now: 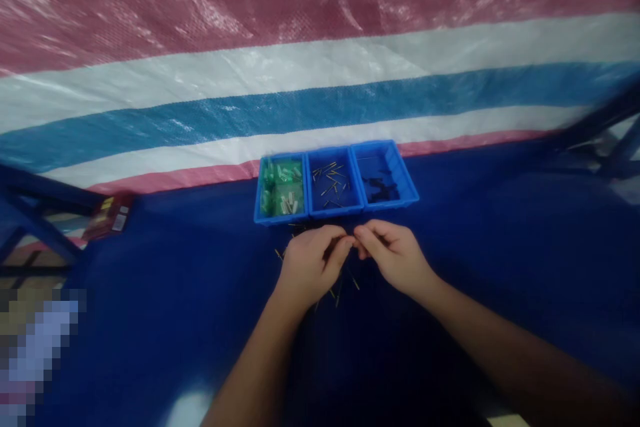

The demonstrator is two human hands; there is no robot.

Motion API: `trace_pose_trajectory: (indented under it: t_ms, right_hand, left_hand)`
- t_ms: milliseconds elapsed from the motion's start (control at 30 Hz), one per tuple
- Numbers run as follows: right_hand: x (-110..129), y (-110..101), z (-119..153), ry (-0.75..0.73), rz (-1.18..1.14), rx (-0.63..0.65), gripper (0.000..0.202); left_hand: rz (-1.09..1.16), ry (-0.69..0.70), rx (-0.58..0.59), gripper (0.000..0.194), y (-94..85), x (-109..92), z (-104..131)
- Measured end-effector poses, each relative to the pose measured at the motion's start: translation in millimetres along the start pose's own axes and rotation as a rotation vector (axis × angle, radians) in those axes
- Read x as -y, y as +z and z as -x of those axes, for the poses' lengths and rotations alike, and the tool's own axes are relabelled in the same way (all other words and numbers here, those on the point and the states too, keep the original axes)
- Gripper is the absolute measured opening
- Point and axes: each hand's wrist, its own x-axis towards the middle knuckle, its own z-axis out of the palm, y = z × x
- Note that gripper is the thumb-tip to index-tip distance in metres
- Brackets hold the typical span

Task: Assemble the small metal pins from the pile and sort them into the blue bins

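My left hand [313, 263] and my right hand [393, 253] meet fingertip to fingertip above the blue table, just in front of the bins. Both hands are closed in a pinch; whatever lies between the fingers is too small and too hidden to name. Beneath and beside my left hand, several thin gold-tipped rods [338, 297] lie scattered on the tabletop. More such rods sit in the middle blue bin [334, 212]. The left blue bin [280, 220] holds green plastic and small pale cylindrical pieces. Dark pieces rest in the right blue bin [407, 180].
A striped red, white and blue tarp [320, 103] hangs behind the blue table [190, 267]. A dark red box [109, 217] stands at the left edge, by a blue metal frame [45, 213]. Another frame part [595, 120] is at the right. Pixelated shapes fill the lower left.
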Motion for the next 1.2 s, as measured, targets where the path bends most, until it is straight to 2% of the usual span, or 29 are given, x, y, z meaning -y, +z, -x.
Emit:
trace_pose_trajectory:
  t_ms: [100, 167, 233, 367, 533, 667, 867, 967, 1100, 1200]
  right_hand:
    - [-2, 1, 0, 0.006, 0.004, -0.005, 0.039]
    - [-4, 3, 0, -0.01, -0.002, -0.019, 0.03]
    - [-5, 4, -1, -0.062, -0.013, -0.033, 0.018]
    - [-3, 5, -1, -0.206, 0.028, 0.016, 0.012]
    - [1, 3, 0, -0.255, 0.095, -0.006, 0.008]
    - [-3, 4, 1, -0.203, 0.03, -0.006, 0.007]
    - [-10, 4, -2, -0.057, -0.294, -0.055, 0.009]
    - [-8, 2, -5, -0.013, -0.393, -0.058, 0.01]
    - [-6, 2, -7, 0.046, -0.441, -0.066, 0.013]
    - [-6, 2, -6, 0.026, -0.404, -0.102, 0.014]
  left_hand:
    - [0.004, 0.009, -0.004, 0.017, 1.4, 0, 0]
    - [-0.038, 0.002, -0.012, 0.022, 2.5, 2, 0]
    - [-0.08, 0.002, -0.024, 0.026, 3.2, 4, 1]
    - [-0.086, 0.0, -0.027, 0.03, 2.8, 8, 2]
    - [-0.055, 0.02, -0.009, 0.03, 2.0, 8, 2]
    - [-0.008, 0.032, 0.009, 0.022, 1.9, 5, 1]
    - [0.043, 0.025, 0.047, 0.01, 1.8, 0, 1]
    - [0.058, 0.025, 0.074, 0.012, 3.4, 0, 1]
    - [0.025, 0.019, 0.046, 0.01, 5.6, 3, 2]
    - [-0.001, -0.016, 0.025, 0.01, 5.6, 5, 2]
